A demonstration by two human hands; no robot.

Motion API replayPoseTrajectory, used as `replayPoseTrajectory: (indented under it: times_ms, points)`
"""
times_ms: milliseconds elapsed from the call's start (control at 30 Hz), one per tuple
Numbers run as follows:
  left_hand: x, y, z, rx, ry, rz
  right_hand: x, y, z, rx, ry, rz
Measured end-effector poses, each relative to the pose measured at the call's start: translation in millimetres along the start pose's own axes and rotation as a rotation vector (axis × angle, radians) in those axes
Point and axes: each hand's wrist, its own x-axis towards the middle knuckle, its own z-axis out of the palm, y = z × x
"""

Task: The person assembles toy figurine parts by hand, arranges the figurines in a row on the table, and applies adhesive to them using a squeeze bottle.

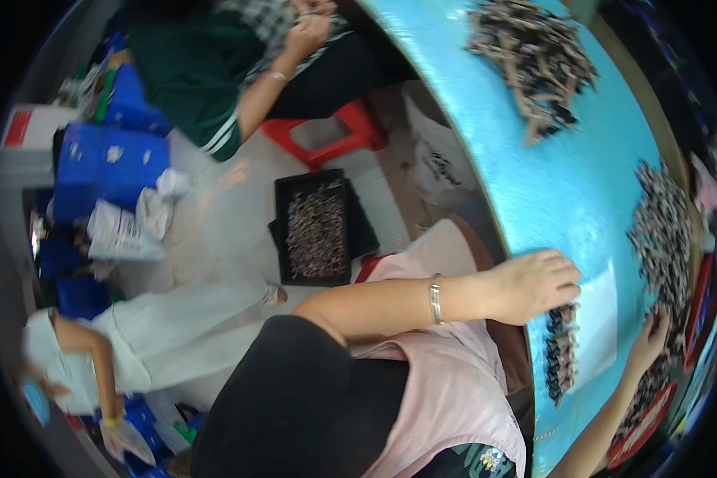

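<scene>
My left hand (pixel 534 287), a silver bracelet on its wrist, rests over the blue table (pixel 550 199) near its edge. Its fingers are curled down at the top end of a row of small dark-and-tan pieces (pixel 562 350). What those fingertips hold, if anything, is hidden. A white sheet (pixel 597 331) lies along the right of the row. My right hand (pixel 653 338) is at the loose heap of similar small pieces (pixel 663 235) by the table's far right side. Its thumb and fingers are pinched together; anything between them is too small to make out.
Another heap of pieces (pixel 534 60) lies farther up the table. On the floor stand a black tray (pixel 283 263) full of small pieces, a red stool (pixel 319 135) and blue bins (pixel 111 171). One co-worker sits at the top; another person in white is at the lower left.
</scene>
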Motion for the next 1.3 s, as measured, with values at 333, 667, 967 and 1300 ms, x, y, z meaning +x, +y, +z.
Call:
replayPoseTrajectory:
  times_ms: [333, 667, 967, 1300]
  points:
    - [24, -2, -59, 0.158, -0.373, -0.083, -80, -107, -14, 0.536, -0.002, 0.290]
    - [27, 1, -55, 0.172, -0.427, -0.127, -89, -125, -8, 0.369, -0.076, 0.172]
    - [21, -13, -77, 0.191, -0.379, -0.235, -92, -128, -5, 0.344, -0.055, 0.130]
    - [-7, 0, -102, -0.171, -0.310, -0.431, -137, -180, -27, 1.351, -0.122, 0.677]
